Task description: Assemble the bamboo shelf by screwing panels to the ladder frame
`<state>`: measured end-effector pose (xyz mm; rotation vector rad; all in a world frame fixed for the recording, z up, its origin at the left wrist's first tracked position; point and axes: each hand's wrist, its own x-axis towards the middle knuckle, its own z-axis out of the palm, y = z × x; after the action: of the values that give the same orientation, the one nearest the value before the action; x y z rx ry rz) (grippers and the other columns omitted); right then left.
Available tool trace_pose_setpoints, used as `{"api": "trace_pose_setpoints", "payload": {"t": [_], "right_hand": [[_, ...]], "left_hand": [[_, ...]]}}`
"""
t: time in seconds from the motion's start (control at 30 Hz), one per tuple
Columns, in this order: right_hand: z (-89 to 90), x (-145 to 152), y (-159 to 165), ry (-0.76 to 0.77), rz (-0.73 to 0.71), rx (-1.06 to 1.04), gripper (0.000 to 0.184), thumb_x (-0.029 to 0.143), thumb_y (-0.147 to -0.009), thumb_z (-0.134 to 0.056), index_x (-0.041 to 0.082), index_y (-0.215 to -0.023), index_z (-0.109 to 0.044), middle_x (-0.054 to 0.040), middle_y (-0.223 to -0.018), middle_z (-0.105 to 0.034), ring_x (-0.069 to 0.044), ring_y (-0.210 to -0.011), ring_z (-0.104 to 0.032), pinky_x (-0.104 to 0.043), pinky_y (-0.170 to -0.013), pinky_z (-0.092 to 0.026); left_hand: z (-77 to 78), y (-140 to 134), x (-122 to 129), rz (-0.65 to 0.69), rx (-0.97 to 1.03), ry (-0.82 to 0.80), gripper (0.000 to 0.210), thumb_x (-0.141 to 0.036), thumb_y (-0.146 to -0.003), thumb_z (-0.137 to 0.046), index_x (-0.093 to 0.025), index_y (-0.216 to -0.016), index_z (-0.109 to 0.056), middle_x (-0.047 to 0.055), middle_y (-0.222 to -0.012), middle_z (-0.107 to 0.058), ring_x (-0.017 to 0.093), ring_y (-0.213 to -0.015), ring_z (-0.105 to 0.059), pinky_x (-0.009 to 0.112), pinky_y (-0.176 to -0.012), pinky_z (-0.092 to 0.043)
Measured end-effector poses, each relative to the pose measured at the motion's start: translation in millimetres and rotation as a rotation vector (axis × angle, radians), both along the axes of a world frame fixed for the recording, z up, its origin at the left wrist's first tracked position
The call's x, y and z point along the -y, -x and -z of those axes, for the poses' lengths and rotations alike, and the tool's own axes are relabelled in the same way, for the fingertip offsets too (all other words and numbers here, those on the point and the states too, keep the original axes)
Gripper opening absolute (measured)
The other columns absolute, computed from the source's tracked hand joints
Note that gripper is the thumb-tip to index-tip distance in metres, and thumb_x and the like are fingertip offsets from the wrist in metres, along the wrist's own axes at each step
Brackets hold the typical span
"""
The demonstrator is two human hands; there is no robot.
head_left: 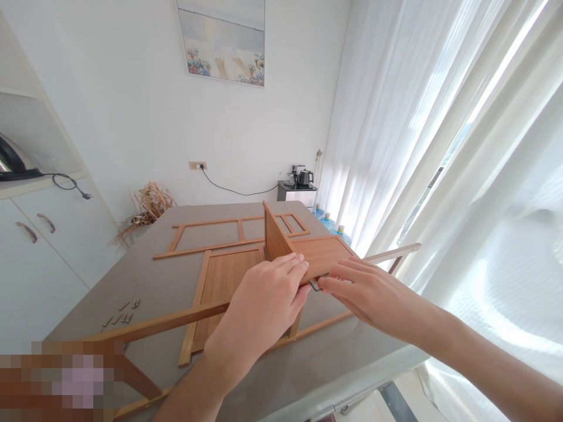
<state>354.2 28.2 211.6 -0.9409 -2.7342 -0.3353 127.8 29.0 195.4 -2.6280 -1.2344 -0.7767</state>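
Note:
My left hand is closed around the near corner of an upright wooden panel, thumb below and fingers over the top. Just right of it, my right hand pinches a small bent metal hex key at the panel's near edge. Whether the key's tip sits in a bolt is hidden. A second wooden panel lies against the upright one, on its right side. From behind my left wrist, a wooden rail runs to the lower left.
A flat wooden panel and an open ladder-like frame lie on the grey table. Several metal bolts are scattered at left. A pale rail juts out at right, near the curtain.

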Motion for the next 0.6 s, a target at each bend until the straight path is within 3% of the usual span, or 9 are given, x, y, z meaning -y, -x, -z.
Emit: {"api": "trace_pose_setpoints", "payload": {"t": [0.4,0.6], "right_hand": [[-1.1,0.8,2.1,-0.078,0.005,0.052,0.017,0.013,-0.098,-0.043,0.02,-0.088,-0.055,0.0008,-0.073,-0.05,-0.014,-0.067,-0.042,-0.029,-0.065,-0.03],[4.2,2.3,1.8,-0.022,0.004,0.046,0.016,0.016,-0.098,-0.044,0.02,-0.09,-0.057,0.0003,-0.072,-0.054,-0.015,-0.066,-0.046,-0.029,-0.065,-0.032]], "left_hand": [[-3.9,-1.1,2.4,-0.009,-0.012,0.007,0.03,-0.023,-0.096,-0.048,-0.019,-0.122,-0.062,0.003,-0.133,-0.063,0.019,-0.121,-0.06,0.036,-0.1,-0.051],[-3.8,-1.0,2.8,-0.01,-0.002,-0.006,0.03,-0.023,-0.095,-0.049,-0.019,-0.121,-0.063,0.003,-0.132,-0.063,0.02,-0.119,-0.061,0.035,-0.098,-0.052]]}}
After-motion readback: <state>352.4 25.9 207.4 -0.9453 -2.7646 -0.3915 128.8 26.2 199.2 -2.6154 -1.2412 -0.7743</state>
